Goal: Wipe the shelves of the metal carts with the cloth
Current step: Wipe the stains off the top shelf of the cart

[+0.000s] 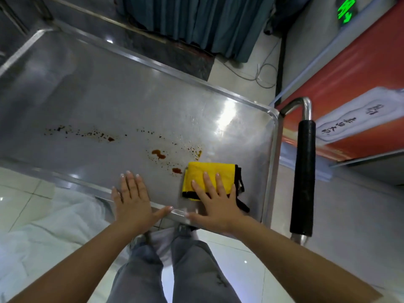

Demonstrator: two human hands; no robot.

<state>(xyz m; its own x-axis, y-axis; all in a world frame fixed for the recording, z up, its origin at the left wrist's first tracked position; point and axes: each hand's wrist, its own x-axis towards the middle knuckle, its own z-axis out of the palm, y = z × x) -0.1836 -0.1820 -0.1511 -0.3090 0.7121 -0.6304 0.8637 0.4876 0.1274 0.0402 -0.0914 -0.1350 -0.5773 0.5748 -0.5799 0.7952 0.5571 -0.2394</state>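
Wiping is judged to be at an early stage, since the top shelf (105,92) of the metal cart is seen with most of its soiling in place. Brown stains (159,154) are spread in a band across the middle of the frame, from a scatter of dark specks at centre left to larger reddish drops just left of the cloth. The folded yellow cloth (203,171), edged in black, is laid flat on the shelf at lower right of centre, near the shelf's right-hand corner and close to its near rim. It is pressed down by the right hand (215,202), whose fingers are spread straight over the cloth's lower part; nothing is gripped or pinched. The left hand (133,197) is laid flat on the bare metal just left of the cloth, fingers straight, thumb resting along the near rim, and nothing is held by it. The patch of shelf to the right of the cloth appears free of stains, though whether it has been wiped cannot be told. A stroke leftward through the drops and specks is judged to be what remains, along with any lower shelves, which are hidden. The cart's black-sleeved handle (302,176) is seen at right.
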